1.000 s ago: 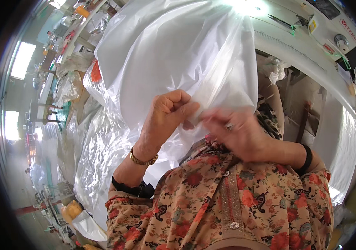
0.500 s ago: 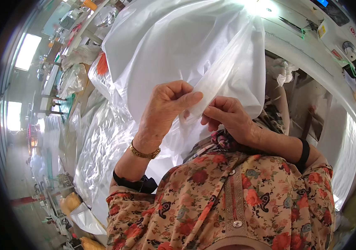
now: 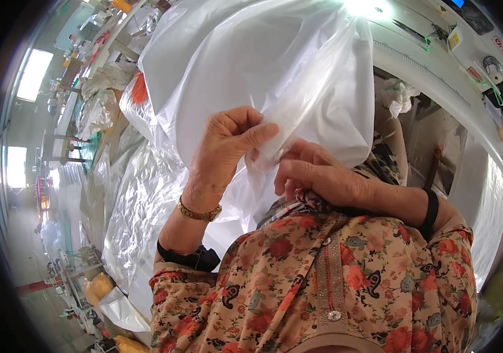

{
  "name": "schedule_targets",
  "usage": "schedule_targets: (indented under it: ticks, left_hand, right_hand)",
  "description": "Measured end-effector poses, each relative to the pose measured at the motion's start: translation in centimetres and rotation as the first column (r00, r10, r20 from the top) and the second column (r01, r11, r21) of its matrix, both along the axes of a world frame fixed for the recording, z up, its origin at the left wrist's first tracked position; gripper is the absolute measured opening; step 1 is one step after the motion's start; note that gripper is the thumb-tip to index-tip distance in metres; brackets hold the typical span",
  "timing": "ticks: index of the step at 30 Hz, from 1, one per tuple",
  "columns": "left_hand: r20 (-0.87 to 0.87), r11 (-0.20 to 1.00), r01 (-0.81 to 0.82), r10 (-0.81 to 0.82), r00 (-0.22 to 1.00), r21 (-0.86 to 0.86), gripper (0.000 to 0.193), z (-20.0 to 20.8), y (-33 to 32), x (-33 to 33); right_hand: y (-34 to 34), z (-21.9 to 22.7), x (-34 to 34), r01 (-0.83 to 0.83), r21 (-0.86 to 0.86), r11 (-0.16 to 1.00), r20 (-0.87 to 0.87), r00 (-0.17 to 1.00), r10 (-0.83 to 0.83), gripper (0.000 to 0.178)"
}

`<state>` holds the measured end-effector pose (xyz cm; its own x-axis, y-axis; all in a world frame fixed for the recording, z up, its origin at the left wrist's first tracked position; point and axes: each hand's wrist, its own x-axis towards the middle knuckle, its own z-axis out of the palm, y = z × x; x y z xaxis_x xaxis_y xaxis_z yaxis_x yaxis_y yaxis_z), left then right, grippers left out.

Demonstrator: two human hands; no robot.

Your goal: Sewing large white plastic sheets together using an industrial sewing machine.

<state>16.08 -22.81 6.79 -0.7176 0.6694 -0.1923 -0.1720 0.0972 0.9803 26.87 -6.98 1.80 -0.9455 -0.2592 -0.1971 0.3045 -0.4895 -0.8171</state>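
Pinching white sheet [image 3: 216, 76] before flowered top [image 3: 286, 276]

Holding lower part thumb-to-finger in left hand [image 3: 223, 144]. Holding right hand [image 3: 325, 176] half-curled just beside; can't tell if gripping. Draped down from white table [image 3: 422, 63], left of dark snips [image 3: 409, 31].

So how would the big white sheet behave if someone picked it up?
The white sheet is probably floppy, since it drapes in soft folds. It is likely light for its size, as it looks thin and partly see-through in places. It may be slippery, given its glossy shine.
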Motion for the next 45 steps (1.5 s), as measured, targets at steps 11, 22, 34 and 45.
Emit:
schedule_targets:
  ticks: [11, 22, 34, 45]
  left_hand:
    - [0.055, 0.998, 0.030, -0.033, 0.998, 0.053, 0.019, -0.6, -0.5, -0.2]
    - [-0.060, 0.998, 0.032, -0.029, 0.998, 0.057, 0.019, -1.5, -0.5, -0.5]
    - [-0.124, 0.988, 0.104, -0.089, 0.988, 0.117, 0.020, -0.3, 0.5, -0.4]
    - [-0.227, 0.977, 0.210, -0.196, 0.954, 0.036, 0.016, -0.6, 1.0, 0.2]
  right_hand:
    - [-0.6, -0.3, -1.3, 0.086, 0.182, 0.980, 0.030, 0.995, -0.093, 0.025]
    - [4.6, 0.6, -0.5, 0.661, 0.710, 0.243, -0.645, 0.749, -0.151, 0.016]
    - [9.8, -7.2, 5.9, 0.336, 0.666, 0.666, 0.122, 0.831, -0.542, 0.027]
    - [7.1, -2.9, 5.9, 0.410, 0.474, 0.779, 0.017, 0.880, -0.474, 0.023]
